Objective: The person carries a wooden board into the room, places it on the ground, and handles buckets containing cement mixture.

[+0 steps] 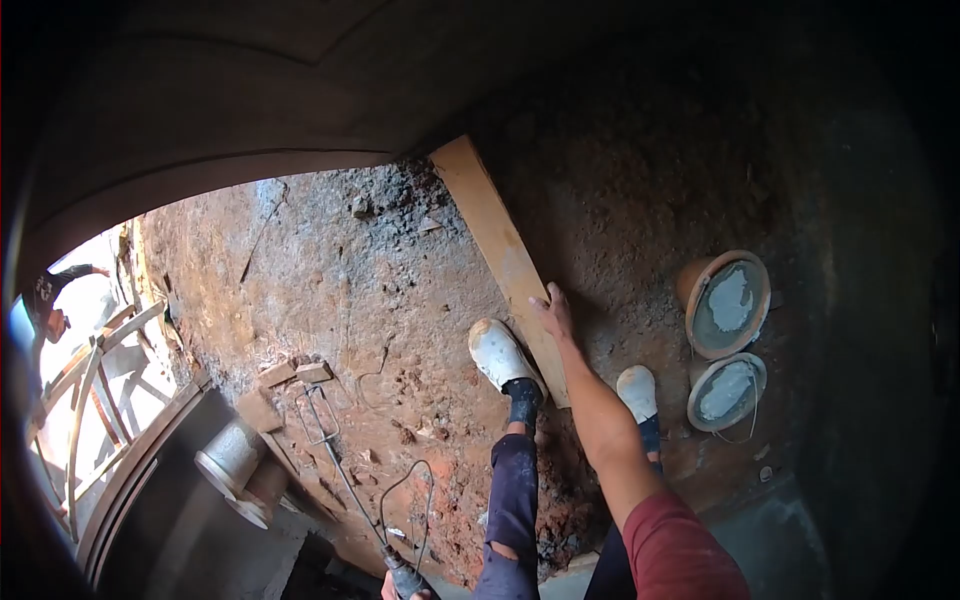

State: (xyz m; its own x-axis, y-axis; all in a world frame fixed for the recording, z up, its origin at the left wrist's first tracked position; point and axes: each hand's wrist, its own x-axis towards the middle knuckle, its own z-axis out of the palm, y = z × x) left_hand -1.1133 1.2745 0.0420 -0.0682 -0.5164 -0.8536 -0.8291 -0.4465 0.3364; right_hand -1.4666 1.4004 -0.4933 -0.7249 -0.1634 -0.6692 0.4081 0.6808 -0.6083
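Note:
My right hand (pixel 555 314) grips the edge of a long, light-brown wooden plank (pixel 492 220) about midway along it. The plank slants across the dirt floor beside my left shoe. At the bottom edge of the view, my left hand (pixel 391 588) is closed round the body of a handheld electric mixer (pixel 405 575), partly cut off by the frame. Its long shaft runs up and left to a wire-loop paddle (pixel 318 415) near the ground, and a dark cord curls beside it.
Two buckets (pixel 730 304) (pixel 727 392) with pale grey material stand at right. More buckets (pixel 232 458) lie at lower left, near wood offcuts (pixel 277 375). Rough rubble covers the floor. At far left are a wooden frame (pixel 95 375) and another person (pixel 45 300).

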